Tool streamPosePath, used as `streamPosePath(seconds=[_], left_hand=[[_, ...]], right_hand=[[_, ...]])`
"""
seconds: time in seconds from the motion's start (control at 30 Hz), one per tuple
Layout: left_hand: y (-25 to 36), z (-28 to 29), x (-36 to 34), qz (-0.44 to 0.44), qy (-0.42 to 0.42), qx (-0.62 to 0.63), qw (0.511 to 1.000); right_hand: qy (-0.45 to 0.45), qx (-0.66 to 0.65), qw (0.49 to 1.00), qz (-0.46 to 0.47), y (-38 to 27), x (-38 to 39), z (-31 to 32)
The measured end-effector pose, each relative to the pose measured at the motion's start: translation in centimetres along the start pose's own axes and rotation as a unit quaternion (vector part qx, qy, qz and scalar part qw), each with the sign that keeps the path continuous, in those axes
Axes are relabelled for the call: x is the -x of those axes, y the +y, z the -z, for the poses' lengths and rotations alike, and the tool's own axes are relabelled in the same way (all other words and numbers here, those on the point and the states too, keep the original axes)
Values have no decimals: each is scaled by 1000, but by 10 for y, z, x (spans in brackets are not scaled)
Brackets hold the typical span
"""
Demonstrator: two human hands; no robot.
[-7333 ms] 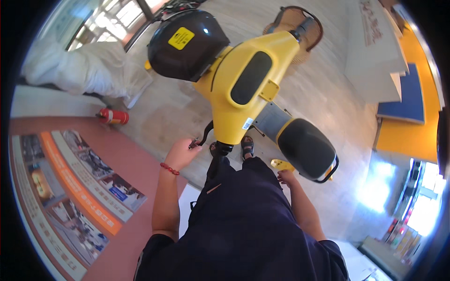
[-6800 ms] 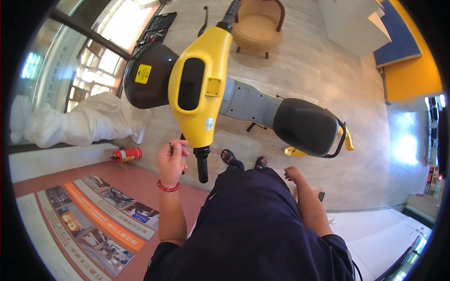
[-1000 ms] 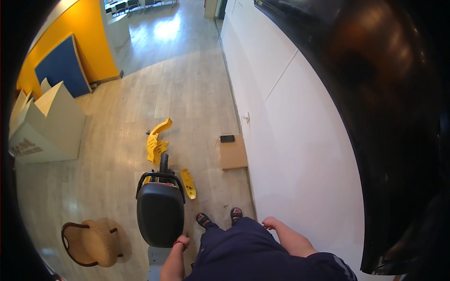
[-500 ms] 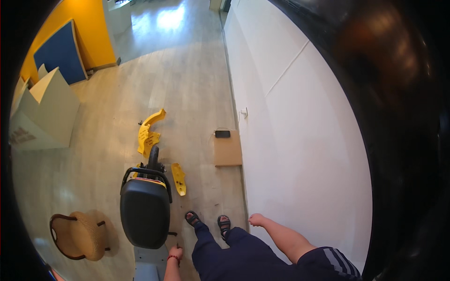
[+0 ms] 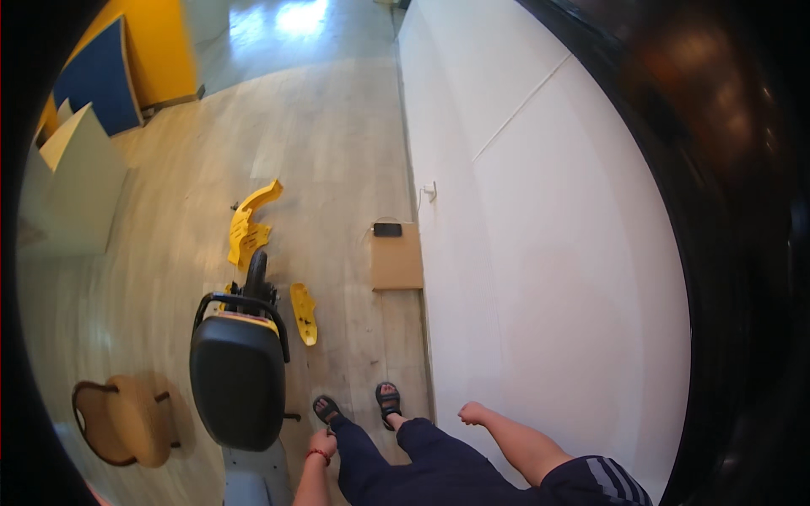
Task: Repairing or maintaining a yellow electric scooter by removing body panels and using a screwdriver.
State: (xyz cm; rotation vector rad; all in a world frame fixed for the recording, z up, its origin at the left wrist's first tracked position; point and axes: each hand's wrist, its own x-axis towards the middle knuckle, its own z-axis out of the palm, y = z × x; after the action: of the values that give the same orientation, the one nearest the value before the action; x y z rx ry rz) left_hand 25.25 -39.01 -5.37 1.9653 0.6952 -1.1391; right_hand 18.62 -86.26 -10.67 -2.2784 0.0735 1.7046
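Note:
My left hand (image 5: 322, 440), with a red bracelet at the wrist, is closed beside my left trouser leg. A small dark bit shows at its fingers, too small to name. Just left of it stands a scooter with a black seat (image 5: 239, 379), a black grab rail (image 5: 245, 301) and a grey footboard (image 5: 246, 479). Its wheel (image 5: 256, 271) points away from me. My right hand (image 5: 472, 412) hangs curled near the white wall, with nothing visible in it. Beyond the wheel lies a curved yellow panel (image 5: 245, 236); a narrower yellow panel (image 5: 304, 314) lies right of it.
A flat cardboard box (image 5: 396, 266) with a black phone (image 5: 387, 229) sits against the white wall (image 5: 557, 278), below a plugged-in charger (image 5: 430, 191). A wicker chair (image 5: 139, 420) stands at the left. Farther off are a pale cabinet (image 5: 80, 194) and a blue board (image 5: 99, 76).
My left hand has moved forward and right, away from the scooter's footboard toward my leg. The view has shifted, so scooter, panels and box appear farther left. My right hand stays curled.

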Motion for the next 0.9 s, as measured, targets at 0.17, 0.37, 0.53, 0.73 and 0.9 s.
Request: streamPosePath(seconds=[0.17, 0.37, 0.53, 0.73, 0.9], left_hand=[[-11, -6, -7, -6, -87, -74, 993], [-40, -8, -2, 25, -156, -156, 975], [-40, -3, -2, 12, -91, -123, 988], [-30, 8, -23, -19, 54, -59, 997], [-6, 11, -45, -15, 133, -72, 988]], right_hand=[[-70, -178, 967, -170, -66, 41, -11], [-18, -27, 982, -185, -180, 94, -23], [39, -15, 978, -206, -184, 89, 12], [104, -19, 990, -94, -90, -35, 33], [114, -85, 990, -13, -61, -149, 67]])
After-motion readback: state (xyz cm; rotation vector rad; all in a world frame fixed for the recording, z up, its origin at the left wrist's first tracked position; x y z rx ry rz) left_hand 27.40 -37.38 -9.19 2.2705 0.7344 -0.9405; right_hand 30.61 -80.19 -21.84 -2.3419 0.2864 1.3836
